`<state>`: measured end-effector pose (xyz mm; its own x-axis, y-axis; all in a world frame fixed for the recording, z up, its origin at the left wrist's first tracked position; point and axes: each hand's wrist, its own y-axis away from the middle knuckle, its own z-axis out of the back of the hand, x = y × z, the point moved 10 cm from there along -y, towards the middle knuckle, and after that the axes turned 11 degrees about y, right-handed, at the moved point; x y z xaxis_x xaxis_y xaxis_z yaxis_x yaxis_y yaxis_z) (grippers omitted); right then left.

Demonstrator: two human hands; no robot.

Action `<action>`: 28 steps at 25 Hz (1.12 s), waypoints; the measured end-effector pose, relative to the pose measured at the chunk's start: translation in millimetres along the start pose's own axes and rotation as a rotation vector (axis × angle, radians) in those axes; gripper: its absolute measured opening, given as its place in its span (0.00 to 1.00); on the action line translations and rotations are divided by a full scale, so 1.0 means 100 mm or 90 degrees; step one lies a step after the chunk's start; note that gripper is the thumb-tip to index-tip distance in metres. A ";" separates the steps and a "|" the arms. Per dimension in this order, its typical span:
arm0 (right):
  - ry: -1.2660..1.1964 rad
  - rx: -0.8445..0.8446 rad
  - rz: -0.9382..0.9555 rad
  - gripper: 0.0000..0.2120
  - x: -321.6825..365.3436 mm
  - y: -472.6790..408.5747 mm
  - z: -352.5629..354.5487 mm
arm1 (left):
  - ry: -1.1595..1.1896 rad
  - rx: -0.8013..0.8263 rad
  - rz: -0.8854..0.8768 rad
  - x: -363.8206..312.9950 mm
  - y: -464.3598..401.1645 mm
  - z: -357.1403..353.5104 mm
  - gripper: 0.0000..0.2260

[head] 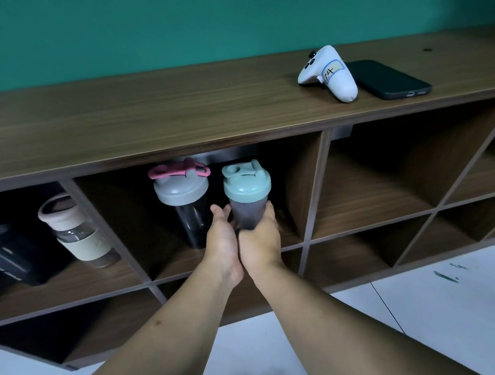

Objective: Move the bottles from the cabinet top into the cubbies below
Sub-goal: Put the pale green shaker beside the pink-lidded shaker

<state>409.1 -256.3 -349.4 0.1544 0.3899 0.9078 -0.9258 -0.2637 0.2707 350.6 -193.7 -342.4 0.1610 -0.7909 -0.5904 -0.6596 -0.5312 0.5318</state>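
A shaker bottle with a mint-green lid [246, 187] and smoky grey body stands upright in the middle upper cubby [137, 223]. My left hand [224, 241] and my right hand [261, 241] both wrap its lower body. Just left of it in the same cubby stands a dark shaker with a grey lid and pink loop [181, 188]. The cubby further left holds a glass bottle with a beige sleeve [74, 227] and a black bottle [1, 253]. No bottles stand on the visible part of the wooden cabinet top [157, 115].
A white game controller [326, 69] and a black phone [388, 80] lie on the cabinet top at the right. Cubbies to the right [373, 191] and below look empty. White tiled floor [439, 291] lies in front. A teal wall [165, 18] rises behind.
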 end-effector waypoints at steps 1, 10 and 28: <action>-0.003 0.004 0.000 0.48 0.03 0.01 0.00 | 0.001 0.002 0.007 0.00 -0.05 0.02 0.27; 0.034 0.010 -0.032 0.45 0.05 0.00 0.16 | 0.003 -0.011 0.023 0.01 -0.26 0.11 0.29; -0.042 0.175 -0.005 0.42 0.11 0.15 -1.04 | -0.001 -0.087 -0.163 -0.77 -0.08 0.74 0.25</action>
<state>360.7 -163.9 -368.8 0.1918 0.3368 0.9218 -0.7976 -0.4939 0.3464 289.2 -106.7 -345.9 0.3079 -0.6257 -0.7168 -0.4928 -0.7493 0.4424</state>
